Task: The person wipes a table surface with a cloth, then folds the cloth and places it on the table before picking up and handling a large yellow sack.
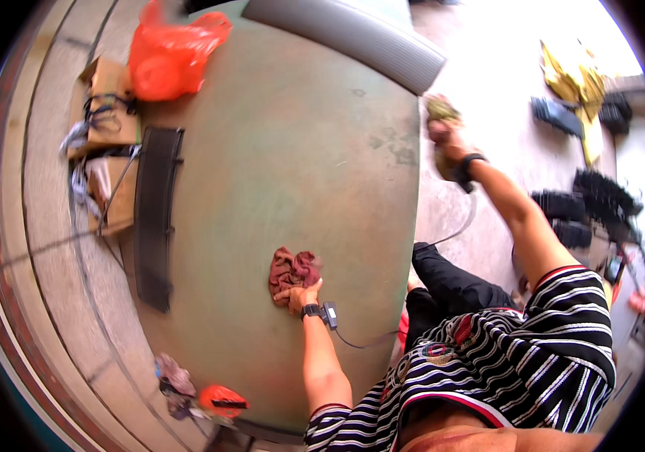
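Holds a crumpled maroon cloth [289,270] with the left hand [305,297], just below the middle of the frame, gathering the lower edge of the fabric between narrowed fingers. Rests the maroon cloth against the greenish counter [262,166], with the folds bunched up beyond the hand. Stretches the right hand [450,143] toward the upper right of the frame, out past the right edge of the counter. Grasps there a greenish-brown cloth [443,111], with fingers apparently closed around the bundle; cannot tell the exact grip because of the blur.

Wears a black wristband [310,310] on the left wrist, with a small dark box [330,316] beside it and a thin cable leading off to the right. Wears another dark band [470,167] on the right wrist, with a cable curving down below. Has on a black-and-white striped shirt [488,361], at the lower right of the frame.

Has a grey ribbed roll [352,39] across the top end of the counter. At the upper left, an orange-red plastic bag [168,64], with cardboard boxes [115,113] just below. Next to the boxes, a long black panel [158,218]. At the lower left, a small orange bag [223,401].
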{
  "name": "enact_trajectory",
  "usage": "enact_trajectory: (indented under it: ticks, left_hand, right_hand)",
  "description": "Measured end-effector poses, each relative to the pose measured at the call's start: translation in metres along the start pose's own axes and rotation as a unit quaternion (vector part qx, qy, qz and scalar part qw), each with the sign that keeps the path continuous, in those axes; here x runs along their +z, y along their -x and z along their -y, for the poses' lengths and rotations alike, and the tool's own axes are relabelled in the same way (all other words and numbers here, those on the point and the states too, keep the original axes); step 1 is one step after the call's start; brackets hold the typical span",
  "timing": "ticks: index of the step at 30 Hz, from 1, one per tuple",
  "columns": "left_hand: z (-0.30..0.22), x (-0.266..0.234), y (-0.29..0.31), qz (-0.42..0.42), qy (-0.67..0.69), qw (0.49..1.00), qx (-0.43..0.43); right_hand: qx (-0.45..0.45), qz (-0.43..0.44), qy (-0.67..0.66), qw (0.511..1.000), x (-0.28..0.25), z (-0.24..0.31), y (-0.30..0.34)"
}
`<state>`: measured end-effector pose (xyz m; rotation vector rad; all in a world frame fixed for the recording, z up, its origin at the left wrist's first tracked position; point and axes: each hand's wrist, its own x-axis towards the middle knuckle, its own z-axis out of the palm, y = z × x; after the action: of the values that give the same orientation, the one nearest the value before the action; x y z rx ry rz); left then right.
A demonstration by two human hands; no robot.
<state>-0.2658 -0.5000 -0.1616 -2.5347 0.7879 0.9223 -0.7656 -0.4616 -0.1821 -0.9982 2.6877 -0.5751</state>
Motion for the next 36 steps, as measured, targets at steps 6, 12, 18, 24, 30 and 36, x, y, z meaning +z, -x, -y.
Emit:
enact_trajectory:
  ticks: [6, 12, 18, 24, 30, 36]
  left_hand:
    - [0.017, 0.001, -0.028, -0.025, -0.123, 0.991, 0.054]
    - [0.014, -0.010, -0.010, -0.043, 0.042, 0.998, -0.021]
    - [0.050, 0.016, -0.028, -0.129, 0.187, 0.971, 0.076]
    - [0.088, 0.026, -0.009, -0.101, 0.578, 0.781, 0.213]
    - [0.184, 0.025, 0.056, -0.098, 0.693, 0.709, 0.091]
    - [0.290, 0.008, 0.131, -0.170, 0.698, 0.696, -0.006]
  right_hand:
    - [-0.163, 0.024, 0.174, 0.971, -0.096, -0.040, -0.024]
    - [-0.229, 0.030, 0.058, 0.971, -0.084, 0.092, 0.004]
    - [-0.328, 0.008, 0.039, 0.944, 0.031, 0.209, -0.069]
    - [-0.370, -0.018, 0.252, 0.894, 0.146, 0.243, -0.068]
    - [-0.509, 0.095, 0.194, 0.833, 0.203, 0.268, 0.048]
    - [-0.664, 0.115, 0.121, 0.729, 0.162, 0.271, 0.260]
